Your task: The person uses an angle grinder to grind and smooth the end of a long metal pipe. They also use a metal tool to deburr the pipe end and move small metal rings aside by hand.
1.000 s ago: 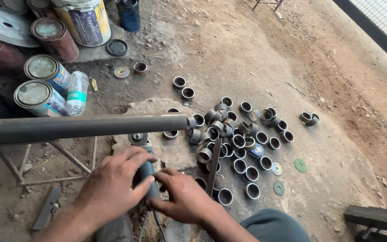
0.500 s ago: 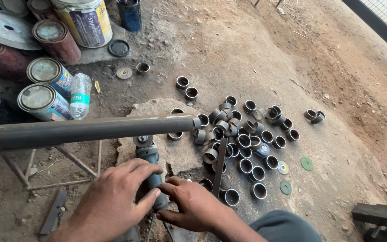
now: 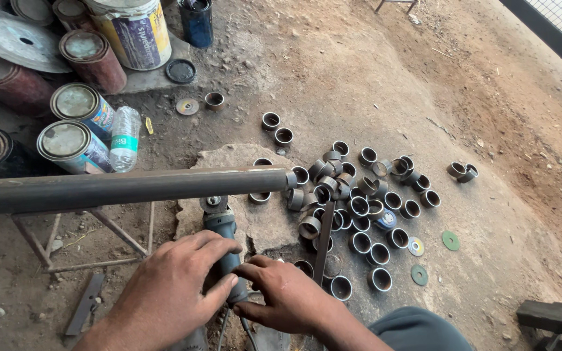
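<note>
Workshop clutter on a dirt floor

Paint tins [image 3: 73, 130], a plastic bottle [image 3: 125, 138], scattered metal rings [image 3: 359, 208], and what look like three grinding discs [image 3: 451, 240].

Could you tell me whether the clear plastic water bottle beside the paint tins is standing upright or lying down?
Lying down: the clear plastic water bottle rests on its side on the dirt.

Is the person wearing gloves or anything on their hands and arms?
No gloves. The left hand and the right hand are both bare, with no rings, watch or bands that I can see. The forearms are bare too: no sleeves show as far as the picture's edge. The fingernails are short. By the right arm there is a bit of grey-blue cloth, part of the person's clothing.
</note>
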